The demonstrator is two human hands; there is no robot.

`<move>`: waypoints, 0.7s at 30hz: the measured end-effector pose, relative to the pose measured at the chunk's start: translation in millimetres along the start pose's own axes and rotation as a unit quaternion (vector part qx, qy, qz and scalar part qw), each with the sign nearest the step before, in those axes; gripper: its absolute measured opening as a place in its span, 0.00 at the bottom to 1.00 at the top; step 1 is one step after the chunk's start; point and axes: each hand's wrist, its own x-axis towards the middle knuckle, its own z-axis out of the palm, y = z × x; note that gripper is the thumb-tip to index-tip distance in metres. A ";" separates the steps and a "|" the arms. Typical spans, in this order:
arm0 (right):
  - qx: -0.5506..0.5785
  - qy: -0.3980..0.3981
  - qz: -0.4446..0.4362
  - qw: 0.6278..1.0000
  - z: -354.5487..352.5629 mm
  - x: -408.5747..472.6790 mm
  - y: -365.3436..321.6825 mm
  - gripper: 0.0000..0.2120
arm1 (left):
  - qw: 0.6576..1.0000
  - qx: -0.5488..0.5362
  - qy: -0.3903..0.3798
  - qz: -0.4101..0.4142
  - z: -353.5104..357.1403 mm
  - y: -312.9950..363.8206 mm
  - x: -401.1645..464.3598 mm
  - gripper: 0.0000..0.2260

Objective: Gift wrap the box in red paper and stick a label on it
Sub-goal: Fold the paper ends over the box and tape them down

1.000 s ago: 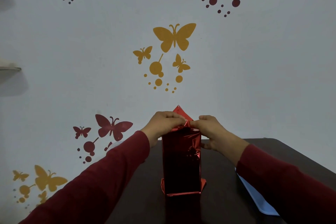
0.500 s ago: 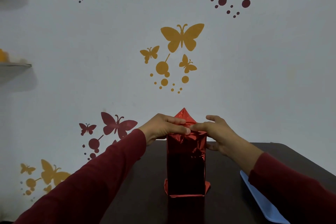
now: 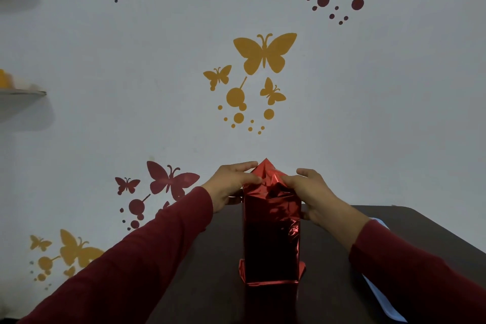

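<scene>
Leftmost, two wall shelves (image 3: 22, 92) jut in from the edge, with yellow butterfly stickers (image 3: 79, 251) low on the pale wall below them. A dark red sleeve runs up from the bottom left corner to the left hand (image 3: 234, 183), whose fingers lie fairly straight across the upper left corner of the wrapping, fingertips pressing the foil inward; the thumb is hidden behind the box. Dark red butterfly stickers (image 3: 171, 179) sit on the wall just behind that arm, and a larger yellow butterfly (image 3: 265, 52) is higher up, centred.

At the middle stands the tall box (image 3: 272, 231), upright on its end on a dark brown table (image 3: 210, 284). It is covered in shiny red foil paper. At its top the paper is folded into a triangular flap (image 3: 266, 169) pointing upward; at its base, folded paper edges splay out onto the table.

The right hand (image 3: 313, 193) mirrors the left, fingers extended and pressing the upper right corner of the paper, thumb down the box's right side. Far right, a pale blue sheet (image 3: 381, 300) lies on the table, partly under the right sleeve.
</scene>
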 end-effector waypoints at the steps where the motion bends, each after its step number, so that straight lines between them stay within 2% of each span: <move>1: -0.003 -0.001 -0.002 1.000 0.5 -0.7 0.1 0.34 | 1.000 -0.016 0.015 0.000 2.9 -2.8 1.3 0.20; 5: -0.004 0.007 0.003 1.000 -0.3 -1.0 0.8 0.34 | 0.995 -0.072 0.068 -0.014 18.0 -15.0 7.0 0.23; 7: -0.007 0.010 0.005 1.000 -0.7 -1.2 2.3 0.34 | 0.993 -0.078 0.085 -0.005 24.0 -18.4 6.6 0.19; 10: -0.003 0.011 0.008 1.000 -0.8 0.0 2.1 0.34 | 0.990 -0.079 0.116 0.035 25.9 -21.6 6.4 0.19; 12: -0.002 0.012 0.009 1.000 0.5 0.2 0.8 0.35 | 0.988 -0.047 0.122 0.084 22.0 -19.8 3.5 0.14; 14: -0.006 0.014 0.007 1.000 1.3 0.1 -0.1 0.36 | 0.985 -0.026 0.109 0.134 16.9 -16.0 -1.7 0.06; 16: -0.005 0.011 0.007 1.000 1.7 0.0 -0.8 0.36 | 0.979 -0.004 0.068 0.190 14.4 -13.0 -9.5 0.02; 18: -0.007 0.004 0.004 1.000 1.9 -0.1 -2.4 0.37 | 0.972 0.042 0.031 0.230 15.0 -11.8 -14.0 0.04; 21: -0.013 -0.002 0.000 1.000 2.4 -3.8 -4.2 0.38 | 0.971 0.105 0.018 0.215 14.2 -8.6 -14.9 0.05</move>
